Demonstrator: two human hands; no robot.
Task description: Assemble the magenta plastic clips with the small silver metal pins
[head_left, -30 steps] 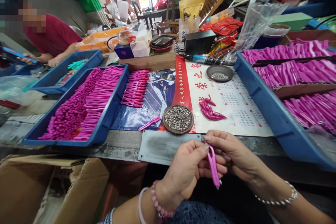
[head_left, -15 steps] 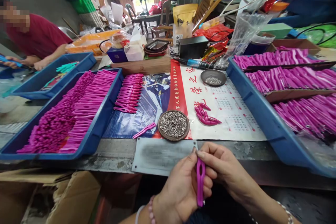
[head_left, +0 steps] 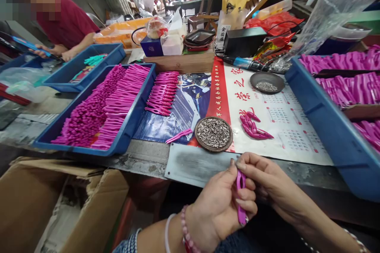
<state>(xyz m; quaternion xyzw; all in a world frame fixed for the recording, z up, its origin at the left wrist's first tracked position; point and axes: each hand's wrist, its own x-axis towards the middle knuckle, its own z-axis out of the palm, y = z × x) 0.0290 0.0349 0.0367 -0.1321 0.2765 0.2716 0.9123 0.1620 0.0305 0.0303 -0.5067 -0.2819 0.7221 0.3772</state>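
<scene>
My left hand [head_left: 218, 207] is closed around a magenta plastic clip [head_left: 241, 197], held upright just below the table's front edge. My right hand [head_left: 265, 184] pinches the clip's top end, thumb and forefinger pressed together against the left thumb. Straight ahead on the table sits a round dish of small metal pins [head_left: 213, 133]. A loose clip [head_left: 179, 135] lies to its left, and a small heap of clips [head_left: 252, 125] lies to its right on a calendar sheet [head_left: 285, 126].
A blue tray of magenta clips [head_left: 97, 110] stands at the left, with a row of clips [head_left: 162, 94] beside it. Another blue tray [head_left: 326, 126] fills the right. A second small dish [head_left: 265, 82] sits farther back. A person in red [head_left: 63, 23] works at far left. An open cardboard box [head_left: 59, 205] is below.
The view shifted, so the table now sits further right in frame. Both hands stay on the clip, which my left hand now wraps more fully.
</scene>
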